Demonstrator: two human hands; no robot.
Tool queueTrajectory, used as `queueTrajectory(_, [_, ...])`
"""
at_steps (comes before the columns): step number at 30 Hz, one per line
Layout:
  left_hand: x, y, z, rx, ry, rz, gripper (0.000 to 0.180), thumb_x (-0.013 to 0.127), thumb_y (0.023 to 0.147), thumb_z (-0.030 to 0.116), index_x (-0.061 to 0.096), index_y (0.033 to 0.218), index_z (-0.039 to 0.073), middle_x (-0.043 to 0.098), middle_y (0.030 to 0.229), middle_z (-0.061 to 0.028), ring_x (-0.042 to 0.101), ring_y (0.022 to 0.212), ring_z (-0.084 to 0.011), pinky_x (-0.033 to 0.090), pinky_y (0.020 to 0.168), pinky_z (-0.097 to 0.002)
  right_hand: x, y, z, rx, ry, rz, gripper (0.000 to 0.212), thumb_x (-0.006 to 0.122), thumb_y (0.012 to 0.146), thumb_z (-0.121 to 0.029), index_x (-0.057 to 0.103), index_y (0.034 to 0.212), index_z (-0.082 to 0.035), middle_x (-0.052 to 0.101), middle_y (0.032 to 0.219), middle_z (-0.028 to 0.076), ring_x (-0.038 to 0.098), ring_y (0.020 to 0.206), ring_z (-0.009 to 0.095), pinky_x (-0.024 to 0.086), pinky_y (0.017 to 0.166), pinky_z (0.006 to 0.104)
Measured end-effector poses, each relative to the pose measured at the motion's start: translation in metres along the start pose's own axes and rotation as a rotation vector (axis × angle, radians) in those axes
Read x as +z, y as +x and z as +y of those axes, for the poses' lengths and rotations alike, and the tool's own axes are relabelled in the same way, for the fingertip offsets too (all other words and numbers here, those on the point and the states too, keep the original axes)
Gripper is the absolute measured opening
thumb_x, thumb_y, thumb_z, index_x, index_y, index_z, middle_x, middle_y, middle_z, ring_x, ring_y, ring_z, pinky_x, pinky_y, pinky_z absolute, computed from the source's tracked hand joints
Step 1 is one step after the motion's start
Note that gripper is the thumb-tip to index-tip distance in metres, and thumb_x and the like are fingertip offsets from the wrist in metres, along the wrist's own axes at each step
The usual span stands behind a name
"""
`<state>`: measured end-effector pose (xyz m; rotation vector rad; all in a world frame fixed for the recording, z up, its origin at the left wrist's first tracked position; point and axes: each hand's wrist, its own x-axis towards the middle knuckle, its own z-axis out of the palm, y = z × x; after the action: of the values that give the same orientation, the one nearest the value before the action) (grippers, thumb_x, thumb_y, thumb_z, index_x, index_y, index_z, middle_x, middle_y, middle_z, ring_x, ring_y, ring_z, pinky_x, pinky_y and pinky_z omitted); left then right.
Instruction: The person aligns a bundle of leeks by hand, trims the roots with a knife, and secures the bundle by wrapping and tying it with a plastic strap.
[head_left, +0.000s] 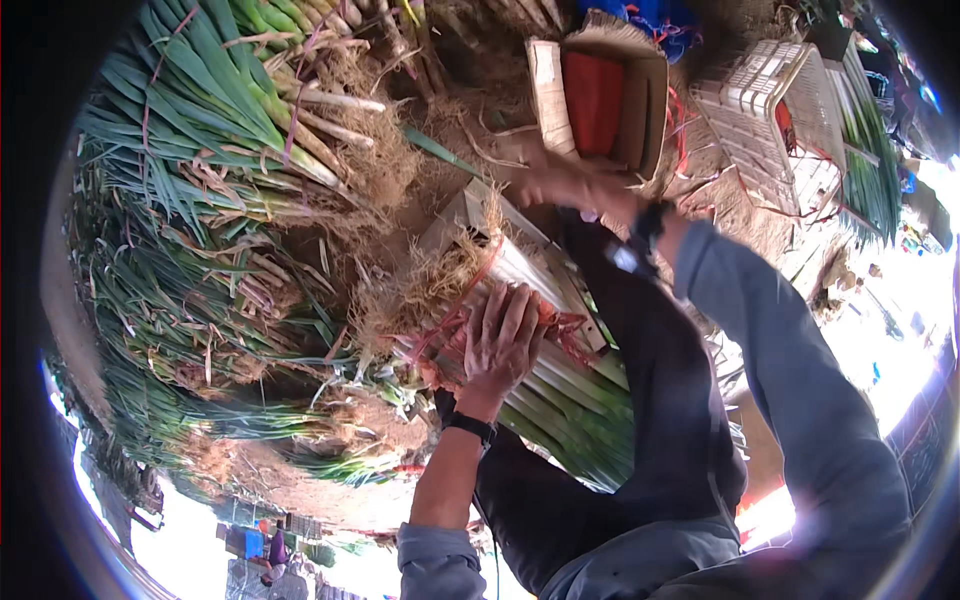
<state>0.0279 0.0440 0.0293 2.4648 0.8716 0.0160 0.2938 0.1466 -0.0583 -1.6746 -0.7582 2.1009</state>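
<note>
A thick bundle of large green onions lies between my legs, white stalks and matted roots toward the far left, green leaves toward me. Red ties and a reddish wrap go around its stalks. My left hand rests on the wrapped part, fingers stretched out and pressing on it. Beyond the bundle, my right hand is smeared by motion near a cardboard box. A single green leaf shows just left of it; whether the hand holds it cannot be made out.
Piles of green onions cover the ground on the left, some tied in bundles. An open cardboard box with something red inside stands at the far side. Right of it is a white plastic crate, with more green onions beside it.
</note>
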Motion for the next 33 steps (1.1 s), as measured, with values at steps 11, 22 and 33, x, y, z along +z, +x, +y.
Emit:
queueTrajectory(11, [0.0,0.021,0.012,0.028,-0.037,0.0,0.046,0.066,0.094,0.033,0.061,0.136,0.017,0.047,0.149,-0.0018,0.044,0.139,-0.0267,0.04,0.112,-0.0474,0.007,-0.013,0.054,-0.13,-0.723,-0.307,0.041,0.057,0.1,-0.035,0.065,0.119,0.0,0.072,0.101,0.018,0.069,0.093,0.032,0.053,0.084,0.0436])
queueTrajectory(22, [0.004,0.022,0.013,0.046,-0.002,0.022,0.045,0.064,0.095,0.034,0.061,0.136,0.017,0.045,0.151,-0.0027,0.042,0.142,-0.0281,0.039,0.113,-0.0477,-0.016,-0.003,0.031,0.054,0.499,0.362,0.038,0.062,0.102,-0.039,0.066,0.094,-0.002,0.063,0.08,0.001,0.052,0.056,0.005,0.041,0.048,0.0207])
queueTrajectory(33, [-0.004,0.007,-0.001,0.012,0.0,-0.052,0.049,0.065,0.095,0.035,0.058,0.14,0.017,0.042,0.153,-0.0029,0.039,0.144,-0.0275,0.038,0.114,-0.0462,0.041,0.066,0.052,-0.06,-0.403,0.199,0.042,0.063,0.099,-0.043,0.067,0.092,-0.001,0.063,0.07,0.009,0.061,0.065,0.023,0.049,0.068,0.0417])
